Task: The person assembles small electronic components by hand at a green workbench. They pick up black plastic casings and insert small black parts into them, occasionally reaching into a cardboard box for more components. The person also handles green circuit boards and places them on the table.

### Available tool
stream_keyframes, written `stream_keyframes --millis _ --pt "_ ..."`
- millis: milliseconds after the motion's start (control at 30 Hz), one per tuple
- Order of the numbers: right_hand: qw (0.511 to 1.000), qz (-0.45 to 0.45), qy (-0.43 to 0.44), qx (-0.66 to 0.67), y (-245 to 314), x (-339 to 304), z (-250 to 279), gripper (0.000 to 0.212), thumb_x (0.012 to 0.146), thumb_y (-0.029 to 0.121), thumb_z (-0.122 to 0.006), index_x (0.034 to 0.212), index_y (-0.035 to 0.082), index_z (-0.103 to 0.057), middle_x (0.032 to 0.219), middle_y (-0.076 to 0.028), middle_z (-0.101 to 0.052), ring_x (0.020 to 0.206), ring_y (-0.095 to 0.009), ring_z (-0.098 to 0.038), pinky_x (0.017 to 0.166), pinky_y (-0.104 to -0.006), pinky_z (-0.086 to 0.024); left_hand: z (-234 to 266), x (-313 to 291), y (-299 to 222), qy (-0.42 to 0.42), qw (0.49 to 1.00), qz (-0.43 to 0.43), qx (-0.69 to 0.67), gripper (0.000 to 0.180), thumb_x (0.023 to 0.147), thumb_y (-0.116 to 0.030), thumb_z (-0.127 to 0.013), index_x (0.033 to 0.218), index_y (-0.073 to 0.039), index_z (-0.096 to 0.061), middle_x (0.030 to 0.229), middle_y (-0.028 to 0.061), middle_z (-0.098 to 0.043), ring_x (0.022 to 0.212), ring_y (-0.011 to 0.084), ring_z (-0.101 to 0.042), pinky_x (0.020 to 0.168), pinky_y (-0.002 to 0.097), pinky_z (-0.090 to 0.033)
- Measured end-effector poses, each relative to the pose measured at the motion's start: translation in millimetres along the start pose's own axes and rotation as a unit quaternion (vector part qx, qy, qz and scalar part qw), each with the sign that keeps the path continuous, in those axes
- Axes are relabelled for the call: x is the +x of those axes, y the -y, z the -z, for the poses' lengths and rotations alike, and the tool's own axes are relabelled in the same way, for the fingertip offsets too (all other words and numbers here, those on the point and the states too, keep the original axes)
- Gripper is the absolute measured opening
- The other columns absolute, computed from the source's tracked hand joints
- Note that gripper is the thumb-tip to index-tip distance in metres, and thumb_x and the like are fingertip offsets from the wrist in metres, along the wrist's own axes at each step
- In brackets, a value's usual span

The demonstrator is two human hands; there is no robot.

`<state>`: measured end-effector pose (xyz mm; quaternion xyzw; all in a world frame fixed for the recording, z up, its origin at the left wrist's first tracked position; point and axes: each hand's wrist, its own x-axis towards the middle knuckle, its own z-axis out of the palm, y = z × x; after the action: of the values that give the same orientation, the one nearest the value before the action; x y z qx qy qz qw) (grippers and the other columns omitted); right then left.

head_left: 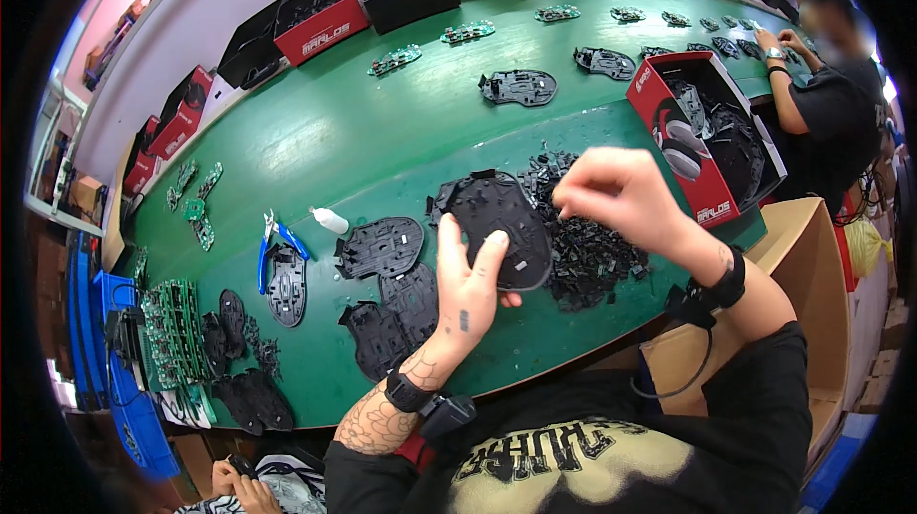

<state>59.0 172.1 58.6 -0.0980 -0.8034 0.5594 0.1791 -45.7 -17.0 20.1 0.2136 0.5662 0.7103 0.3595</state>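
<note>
A black plastic mouse shell (pixel 506 218) is held up over the green table by my left hand (pixel 468 275), thumb across its inner face and fingers underneath. My right hand (pixel 621 194) is closed in a pinch to the right of the shell, above a pile of small black plastic parts (pixel 592 261). Whatever sits between its fingertips is too small to make out. Several more black shells (pixel 382 246) lie left of my left hand, some overlapping. Farther left are blue-handled cutters (pixel 277 242), touching another shell (pixel 287 285), and a small white bottle (pixel 330 220).
An open red box (pixel 690 146) of black parts stands at the right, beside a cardboard box (pixel 798 294). Green circuit boards (pixel 172 332) are stacked at the left. Boards (pixel 468 32) and shells (pixel 518 87) line the far side. A co-worker (pixel 826 74) works at far right.
</note>
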Motion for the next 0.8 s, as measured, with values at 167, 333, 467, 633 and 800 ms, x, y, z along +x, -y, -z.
stream_keyframes --millis 167,333,467,633,800 --pt "0.977 0.038 -0.022 -0.207 -33.3 17.4 21.7 0.014 0.082 0.015 -0.070 0.084 0.001 -0.070 0.078 -0.008 -0.066 0.074 -0.019 -0.064 0.067 -0.0305 -0.050 4.1 5.5 -0.4 -0.007 0.998 -0.016 -0.056 0.030 0.095 -0.016 -0.047 0.120 -0.002 -0.039 0.085 0.0104 -0.063 0.048 0.0133 -0.057 0.035 0.0221 -0.043" --pt "0.942 0.138 0.014 -0.307 -47.3 22.0 11.3 0.011 0.079 0.013 -0.072 0.086 0.005 -0.071 0.083 -0.008 -0.063 0.082 -0.026 -0.060 0.074 -0.0348 -0.048 4.4 5.5 2.9 -0.001 0.998 -0.005 -0.066 0.027 0.094 -0.017 -0.043 0.115 -0.001 -0.039 0.077 0.0102 -0.062 0.043 0.0135 -0.054 0.035 0.0224 -0.042" --pt "0.930 0.135 0.034 -0.339 -54.5 23.1 3.2 0.010 0.077 0.013 -0.069 0.085 0.006 -0.071 0.088 -0.008 -0.060 0.092 -0.026 -0.057 0.082 -0.0363 -0.047 3.6 6.4 2.1 0.005 0.998 -0.008 -0.060 0.025 0.094 -0.017 -0.043 0.113 -0.002 -0.039 0.075 0.0100 -0.062 0.042 0.0135 -0.054 0.036 0.0225 -0.042" --pt "0.916 0.151 0.056 -0.367 -50.8 26.9 2.3 0.007 0.076 0.013 -0.069 0.077 0.006 -0.067 0.089 -0.007 -0.060 0.093 -0.026 -0.057 0.081 -0.0378 -0.047 4.5 6.6 4.1 0.005 0.999 -0.007 -0.051 0.025 0.095 -0.016 -0.043 0.115 -0.002 -0.038 0.075 0.0100 -0.062 0.043 0.0136 -0.055 0.036 0.0227 -0.043" --pt "0.940 0.134 0.032 -0.312 -58.2 29.1 9.3 0.009 0.077 0.013 -0.067 0.079 0.006 -0.062 0.089 -0.008 -0.059 0.092 -0.029 -0.056 0.080 -0.0390 -0.046 2.9 6.2 0.1 0.018 0.999 -0.030 -0.021 0.025 0.096 -0.016 -0.044 0.116 -0.002 -0.037 0.076 0.0100 -0.063 0.047 0.0130 -0.056 0.039 0.0222 -0.044"
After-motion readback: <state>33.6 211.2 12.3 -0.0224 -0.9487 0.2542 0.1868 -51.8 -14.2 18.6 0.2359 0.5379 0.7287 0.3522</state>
